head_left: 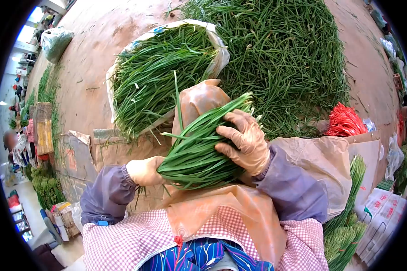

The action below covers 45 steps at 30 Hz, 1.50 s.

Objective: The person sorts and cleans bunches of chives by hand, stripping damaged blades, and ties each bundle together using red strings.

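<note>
Bunch of green leaves at the centre, held crosswise

Head view. Bunch lies aslant in front of the body, pale cut ends up and to the right, green blades running down toward the left. One long blade sticks up apart from the others.

Right hand, gloved: fingers curled over the upper face of the bunch, slightly spread, gripping it. Left hand, also gloved, against the lower left end of the bunch; its fingers are hidden behind the leaves, so cannot tell how far they close.

Purple sleeves on both arms; pink checked apron; translucent brown plastic sheet across the lap.

Beyond the bunch, a white bag, mouth wide open, full of similar leaves. Just right of it, a broad heap of loose leaves on the ground. Red strips piled near the heap's lower right edge. Brown paper below the bag. Farther right, tied green bundles beside white boxes.
</note>
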Available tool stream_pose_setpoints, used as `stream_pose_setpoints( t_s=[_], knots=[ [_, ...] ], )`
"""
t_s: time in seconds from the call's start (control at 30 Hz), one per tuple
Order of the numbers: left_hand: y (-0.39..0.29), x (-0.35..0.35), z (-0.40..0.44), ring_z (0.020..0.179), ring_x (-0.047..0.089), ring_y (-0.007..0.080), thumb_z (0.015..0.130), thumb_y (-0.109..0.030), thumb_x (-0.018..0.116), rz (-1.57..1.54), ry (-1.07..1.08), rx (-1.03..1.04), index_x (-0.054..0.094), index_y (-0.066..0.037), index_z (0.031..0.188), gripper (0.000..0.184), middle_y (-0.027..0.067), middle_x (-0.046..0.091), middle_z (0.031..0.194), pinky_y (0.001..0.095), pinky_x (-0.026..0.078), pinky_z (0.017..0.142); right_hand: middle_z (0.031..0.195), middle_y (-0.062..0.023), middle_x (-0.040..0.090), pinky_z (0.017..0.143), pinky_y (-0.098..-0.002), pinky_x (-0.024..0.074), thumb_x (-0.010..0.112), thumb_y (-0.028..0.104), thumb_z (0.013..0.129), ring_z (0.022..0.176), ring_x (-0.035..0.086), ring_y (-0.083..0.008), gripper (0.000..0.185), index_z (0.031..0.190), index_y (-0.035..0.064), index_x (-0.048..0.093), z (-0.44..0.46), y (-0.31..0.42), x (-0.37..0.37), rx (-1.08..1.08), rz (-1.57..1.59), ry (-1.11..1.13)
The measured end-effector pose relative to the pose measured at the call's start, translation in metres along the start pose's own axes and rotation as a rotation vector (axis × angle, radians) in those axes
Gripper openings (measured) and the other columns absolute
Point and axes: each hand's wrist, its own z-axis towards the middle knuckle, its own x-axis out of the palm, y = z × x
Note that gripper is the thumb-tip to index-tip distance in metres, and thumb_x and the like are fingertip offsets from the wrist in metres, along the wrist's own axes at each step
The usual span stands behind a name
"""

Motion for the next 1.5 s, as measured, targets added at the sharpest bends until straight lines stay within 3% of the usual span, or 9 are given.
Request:
stream_pose_setpoints(
  t_s=[0.2,0.33,0.47,0.57,0.77,0.87,1.07,1.37,1.5],
  knots=[
    [-0.006,0.002,-0.011,0.095,0.058,0.0099,0.084,-0.003,0.063,0.090,-0.044,-0.041,0.061,-0.004,0.123,0.039,0.0052,0.070,0.109,0.0281,0.048,0.086,0.091,-0.0084,0.068,0.075,-0.0346,0.0523,0.068,0.016,0.088,0.084,0.066,-0.0217,0.011,0.090,0.0058,0.063,0.001,0.001,0.000,0.305,0.612,-0.416],
    [0.015,-0.003,-0.006,0.095,0.058,0.0103,0.088,-0.009,0.065,0.116,-0.049,-0.032,0.061,-0.003,0.122,0.035,0.0054,0.070,0.108,0.0278,0.048,0.085,0.058,0.0008,0.056,0.037,-0.0225,0.0289,0.061,0.020,0.096,0.041,0.042,-0.0063,0.013,0.095,0.0079,0.065,-0.011,-0.048,-0.054,0.606,1.158,-0.534],
    [0.043,-0.010,0.001,0.105,0.057,0.0107,0.091,-0.009,0.064,0.035,0.034,0.078,0.057,-0.001,0.127,0.037,0.0075,0.066,0.118,0.0287,0.047,0.093,0.056,0.0026,0.051,0.038,-0.0200,0.0245,0.060,0.018,0.096,0.043,0.038,-0.0028,0.010,0.095,0.0093,0.065,-0.038,-0.114,-0.108,0.734,0.841,-0.775],
    [0.041,-0.008,0.000,0.105,0.056,0.0102,0.092,-0.005,0.061,-0.057,0.023,0.019,0.058,0.000,0.126,0.034,0.0066,0.066,0.117,0.0279,0.047,0.092,0.063,0.0038,0.053,0.049,-0.0211,0.0368,0.063,0.018,0.095,0.052,0.047,-0.0047,0.012,0.092,0.0065,0.061,-0.084,-0.173,-0.094,0.886,0.256,-0.676],
    [0.034,-0.013,0.001,0.103,0.056,0.0104,0.092,-0.005,0.061,-0.075,0.059,-0.031,0.061,0.000,0.122,0.031,0.0051,0.067,0.115,0.0277,0.047,0.090,0.143,-0.0172,0.040,0.076,-0.0392,0.0505,0.065,0.049,0.086,0.101,0.059,-0.0270,0.076,0.147,0.0191,0.031,-0.079,-0.117,-0.031,1.191,1.017,0.119],
    [0.050,-0.015,0.003,0.101,0.055,0.0101,0.092,-0.003,0.059,-0.106,0.048,0.025,0.061,0.000,0.121,0.030,0.0041,0.067,0.113,0.0271,0.047,0.086,0.102,-0.0079,0.067,0.072,-0.0269,0.0510,0.067,0.016,0.090,0.080,0.062,-0.0130,0.028,0.115,0.0052,0.061,-0.090,-0.131,0.027,0.957,1.178,0.052],
    [0.053,-0.011,0.003,0.094,0.055,0.0092,0.092,-0.002,0.055,-0.174,-0.006,0.009,0.061,0.000,0.120,0.029,0.0021,0.067,0.107,0.0271,0.047,0.079,0.056,0.0064,0.052,0.035,-0.0210,0.0240,0.072,0.021,0.087,0.040,0.037,-0.0034,0.012,0.086,0.0105,0.066,-0.095,-0.154,-0.013,1.205,0.796,-0.566],
    [0.050,-0.015,0.006,0.099,0.056,0.0108,0.089,-0.002,0.060,-0.004,0.040,0.089,0.062,0.000,0.120,0.030,0.0036,0.067,0.110,0.0289,0.047,0.086,0.078,-0.0071,0.066,0.057,-0.0333,0.0522,0.076,0.010,0.076,0.066,0.066,-0.0228,0.039,0.113,0.0104,0.064,-0.023,-0.039,-0.012,0.145,0.001,-0.149],
    [0.049,-0.012,0.001,0.100,0.056,0.0112,0.091,-0.004,0.060,-0.131,0.035,0.034,0.061,0.001,0.121,0.030,0.0047,0.067,0.111,0.0289,0.047,0.087,0.074,-0.0048,0.065,0.055,-0.0333,0.0520,0.069,0.006,0.082,0.063,0.064,-0.0216,0.021,0.103,0.0097,0.068,-0.025,-0.054,0.009,0.209,0.053,-0.348]
  ],
)
